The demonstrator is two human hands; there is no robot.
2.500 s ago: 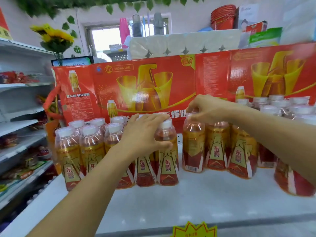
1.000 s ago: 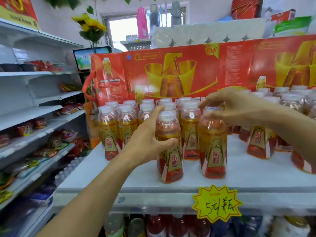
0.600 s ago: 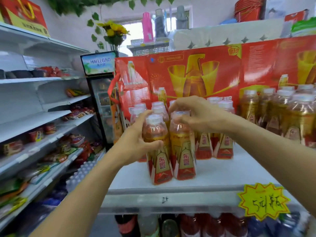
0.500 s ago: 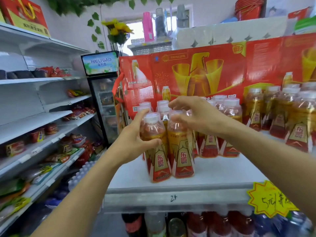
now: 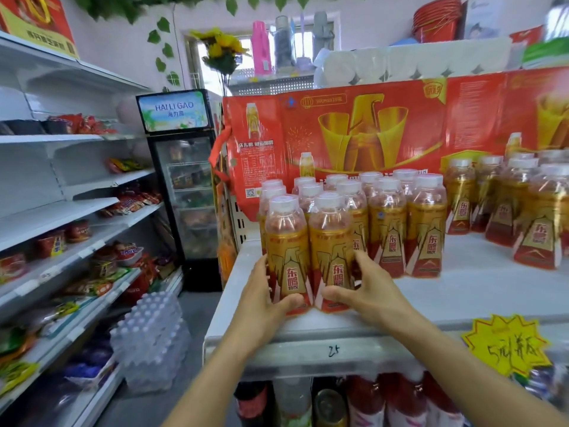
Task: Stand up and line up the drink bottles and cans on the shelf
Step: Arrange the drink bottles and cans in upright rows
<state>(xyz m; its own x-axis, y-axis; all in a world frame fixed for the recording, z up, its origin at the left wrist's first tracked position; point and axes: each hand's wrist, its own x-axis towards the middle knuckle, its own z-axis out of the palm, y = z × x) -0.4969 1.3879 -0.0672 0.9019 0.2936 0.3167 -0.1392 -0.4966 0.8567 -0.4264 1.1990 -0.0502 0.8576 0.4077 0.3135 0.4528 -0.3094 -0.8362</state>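
Hands low on front pair: left hand (image 5: 261,298) grips left bottle (image 5: 288,257) base, right hand (image 5: 366,294) grips right bottle (image 5: 332,254) base, both upright, touching, at shelf (image 5: 462,291) front edge.

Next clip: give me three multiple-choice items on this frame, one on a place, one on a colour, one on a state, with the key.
1. Where do the two hands hold the two front bottles?
A. at the caps
B. at the lower part, near the base
C. nowhere, they hang off the shelf

2. What colour is the star-shaped price tag on the shelf edge?
A. yellow
B. blue
C. white

3. How do the two front bottles stand?
A. lying on their sides
B. upside down
C. upright, side by side

Key: B, the left hand and right hand wrap the lower labels of the left front bottle and the right front bottle. A, the price tag is yellow with dark handwriting. C, both stand with white caps up near the shelf edge.
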